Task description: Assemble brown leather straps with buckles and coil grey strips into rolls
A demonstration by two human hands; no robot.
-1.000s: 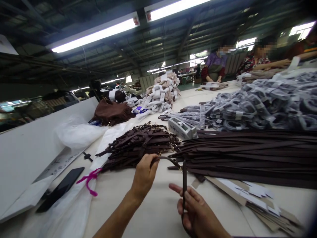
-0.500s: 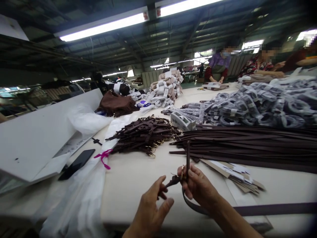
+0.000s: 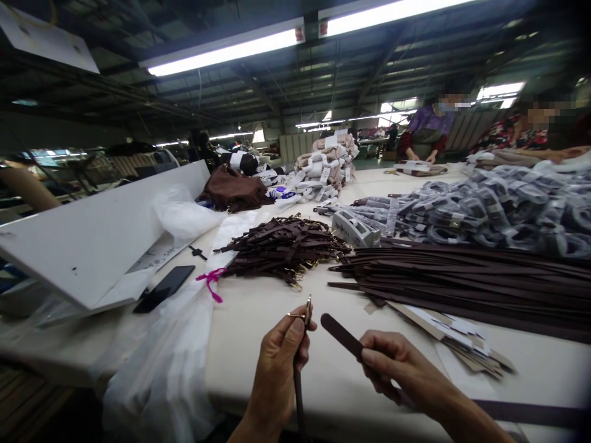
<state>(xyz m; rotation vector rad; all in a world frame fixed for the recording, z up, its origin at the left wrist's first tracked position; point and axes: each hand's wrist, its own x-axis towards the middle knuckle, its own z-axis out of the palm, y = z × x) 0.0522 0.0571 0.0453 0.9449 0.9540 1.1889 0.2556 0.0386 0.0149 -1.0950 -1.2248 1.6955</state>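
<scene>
My left hand (image 3: 277,363) is closed on a gold-coloured metal buckle (image 3: 308,306), pinched upright between thumb and fingers. From it a narrow dark brown strap (image 3: 299,397) hangs down past my palm. My right hand (image 3: 399,366) grips another dark brown strap (image 3: 342,336) near its rounded end. That end points up and left toward the buckle, with a small gap between them. The rest of this strap seems to run behind my right forearm to the right edge. Beyond my hands lies a pile of short brown straps with gold hardware (image 3: 281,249).
Long brown straps (image 3: 462,277) lie at right, beside card strips (image 3: 455,338). Behind them are a grey tape dispenser (image 3: 355,229) and plastic-wrapped coils (image 3: 489,203). At left are a phone (image 3: 166,288), a white board (image 3: 106,227) and plastic sheeting (image 3: 170,363). People stand across the table.
My left hand now grips the buckle, which was at my right hand before. The right hand has moved right and holds the strap end apart from it. The view has shifted left.
</scene>
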